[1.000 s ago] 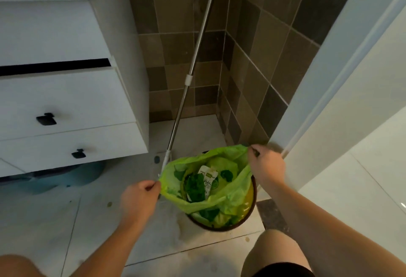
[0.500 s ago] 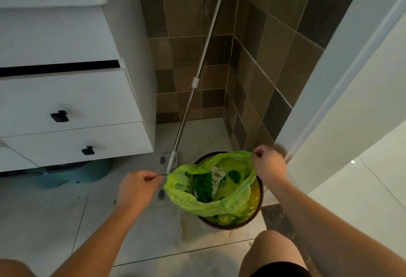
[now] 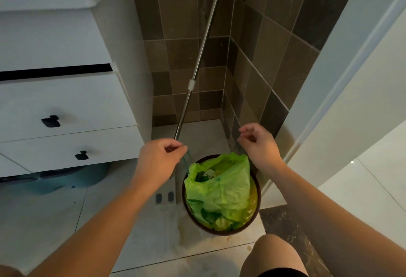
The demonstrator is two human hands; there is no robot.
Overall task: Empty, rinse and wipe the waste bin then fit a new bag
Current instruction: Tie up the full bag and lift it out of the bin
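waste bin, round and dark brown, stands on the pale floor tiles just in front of my right knee, close to the corner of the brown tiled wall. inside it sits the green bag, bunched up and rising a little above the rim, with some rubbish showing in its mouth. my left hand hangs just left of the bin, thumb and fingers pinched on a thin drawstring that runs down to the bag's near edge. my right hand hovers above the far side of the bin, fingers loosely curled and clear of the bag; whether a string lies between them i cannot tell. a mop leans into the corner, and a white drawer cabinet stands on the left.
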